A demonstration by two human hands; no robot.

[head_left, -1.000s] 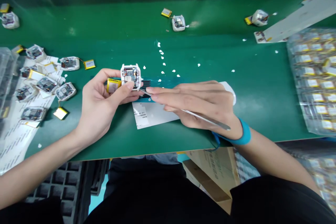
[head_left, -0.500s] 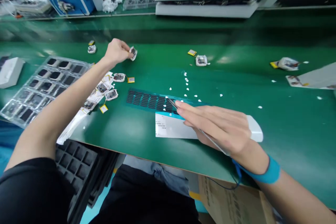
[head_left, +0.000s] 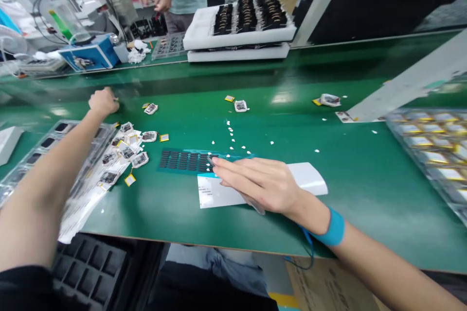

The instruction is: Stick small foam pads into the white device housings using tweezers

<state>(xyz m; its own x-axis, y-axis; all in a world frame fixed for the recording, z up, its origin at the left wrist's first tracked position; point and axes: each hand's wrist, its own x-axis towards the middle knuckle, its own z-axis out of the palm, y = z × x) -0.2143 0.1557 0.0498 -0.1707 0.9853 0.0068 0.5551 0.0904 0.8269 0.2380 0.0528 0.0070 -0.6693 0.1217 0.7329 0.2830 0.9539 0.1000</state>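
One pair of tweezers (head_left: 254, 203) in right hand (head_left: 264, 184) — tips at teal sheet (head_left: 175, 167) edge

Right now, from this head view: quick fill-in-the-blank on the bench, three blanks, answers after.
The right hand grips a pair of ____ above the black-striped sheet.
The wrist strap on the right wrist is ____.
The ____ is out toward the far side of the green bench, away from that sheet.

Missing words: tweezers; blue; left hand.
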